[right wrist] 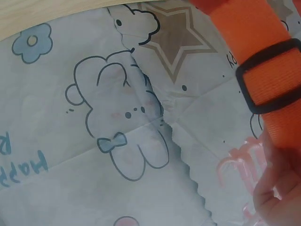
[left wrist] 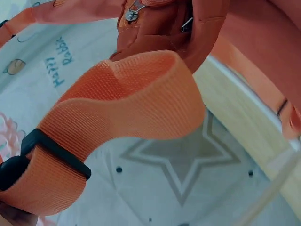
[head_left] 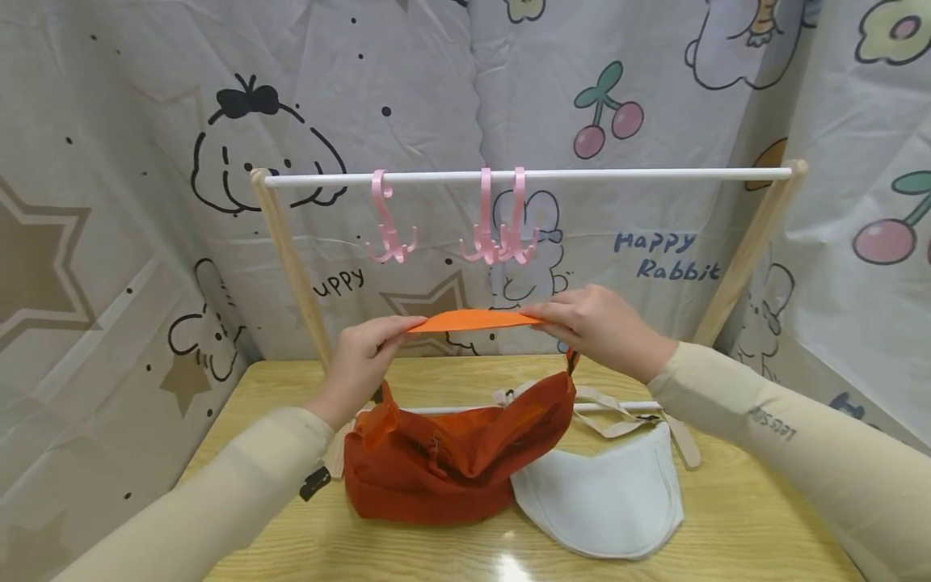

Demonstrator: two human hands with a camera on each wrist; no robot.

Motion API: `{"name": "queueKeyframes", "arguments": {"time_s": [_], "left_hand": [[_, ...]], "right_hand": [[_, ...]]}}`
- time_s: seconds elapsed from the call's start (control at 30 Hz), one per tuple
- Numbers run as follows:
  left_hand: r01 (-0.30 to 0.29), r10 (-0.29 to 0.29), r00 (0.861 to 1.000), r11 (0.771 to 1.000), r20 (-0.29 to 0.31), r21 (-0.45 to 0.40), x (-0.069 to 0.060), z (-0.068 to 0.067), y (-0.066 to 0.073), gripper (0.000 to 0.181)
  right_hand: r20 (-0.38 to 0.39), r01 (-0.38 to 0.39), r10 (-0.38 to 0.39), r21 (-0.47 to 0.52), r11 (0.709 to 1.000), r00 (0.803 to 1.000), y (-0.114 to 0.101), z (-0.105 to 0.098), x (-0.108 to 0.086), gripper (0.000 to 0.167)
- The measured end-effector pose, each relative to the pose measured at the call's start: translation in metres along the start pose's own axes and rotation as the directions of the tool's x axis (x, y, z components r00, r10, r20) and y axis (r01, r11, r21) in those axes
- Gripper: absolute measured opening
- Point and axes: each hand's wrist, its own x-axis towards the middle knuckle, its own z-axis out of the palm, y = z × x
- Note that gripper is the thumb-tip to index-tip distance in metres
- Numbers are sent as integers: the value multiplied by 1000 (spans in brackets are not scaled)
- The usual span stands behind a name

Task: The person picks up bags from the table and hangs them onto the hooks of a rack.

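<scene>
An orange strap [head_left: 473,320] is stretched between two hands in the head view. The left hand [head_left: 364,360] pinches its left end and the right hand [head_left: 600,327] pinches its right end. Below them the red-orange bag [head_left: 429,477] rests on the table, its right side raised. In the left wrist view the strap [left wrist: 141,103] loops past a black buckle [left wrist: 61,153], with a bit of the left hand [left wrist: 18,215] at the lower left corner. The right wrist view shows the right hand [right wrist: 277,193] gripping the strap [right wrist: 273,75] below another black buckle [right wrist: 273,75].
A white bag [head_left: 607,493] with a beige strap lies on the wooden table [head_left: 756,517], right of the orange one. Behind stands a rack with a white rail [head_left: 640,175], from which pink hooks [head_left: 389,234] hang. A patterned cloth [head_left: 422,89] covers the back and sides.
</scene>
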Motion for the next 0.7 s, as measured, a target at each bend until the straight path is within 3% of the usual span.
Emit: {"name": "queueKeyframes", "arguments": {"time_s": [0.2,0.33,0.7], "left_hand": [[-135,137,991,977,0,167,5,-20,-8,27],[-173,176,984,949,13,265,11,-32,-12,26],[-83,94,995,945,-20,315,24,-56,-16,20]], "right_hand": [[-66,80,-86,-94,992,994,-1,10,7,22],[-66,95,-104,-135,986,992,-3,14,15,23],[-56,94,-104,-168,981,993,-10,21,34,21]]}}
